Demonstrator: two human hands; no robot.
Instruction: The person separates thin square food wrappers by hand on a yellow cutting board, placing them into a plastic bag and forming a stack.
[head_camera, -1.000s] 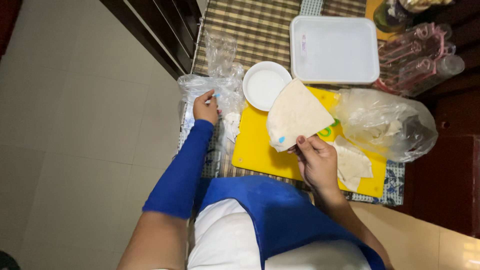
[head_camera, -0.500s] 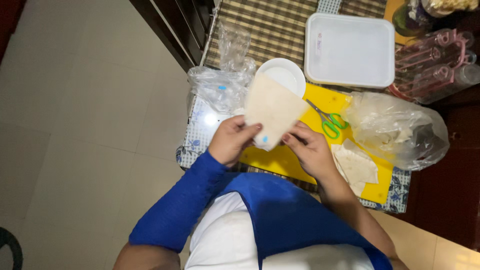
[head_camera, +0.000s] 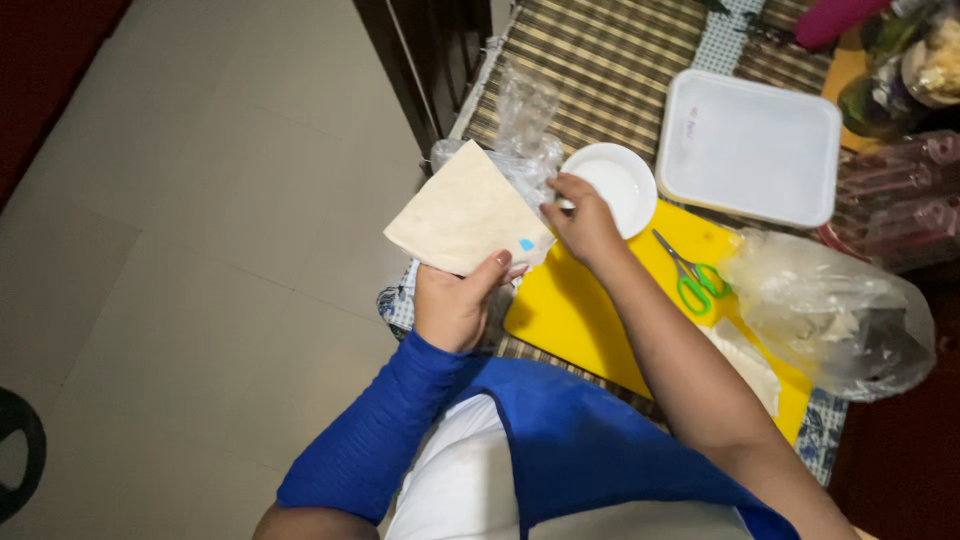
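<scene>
Looking down through the head camera, the only view I have, I see my left hand (head_camera: 455, 305) closed on the near edge of one thin, pale beige, roughly square pastry wrapper sheet (head_camera: 467, 212), thumb on top and the other fingers underneath. It is held up off the desk, out past the desk's left edge and above the tiled floor (head_camera: 200, 250). A small blue mark sits near its right corner. My right hand (head_camera: 585, 220) is partly curled, fingertips at the rim of one small round white bowl (head_camera: 615, 185) and just beside the sheet's right corner; I cannot tell whether it pinches anything.

I judge the sheet to be very light, limp and easy to tear, so it wants holding flat by an edge or corner with a soft pinch, ideally supported from below.

Counting the rest: one yellow plastic cutting board (head_camera: 590, 320) along the desk's near edge, one pair of green-handled scissors (head_camera: 688, 272) on it, one white rectangular plastic tray (head_camera: 750, 150) farther back, one clear plastic bag (head_camera: 835, 315) with pale contents at the board's right end, and crumpled clear wrapping (head_camera: 525, 120) near the desk's left edge. A striped brown mat (head_camera: 600, 70) covers the desk.
</scene>
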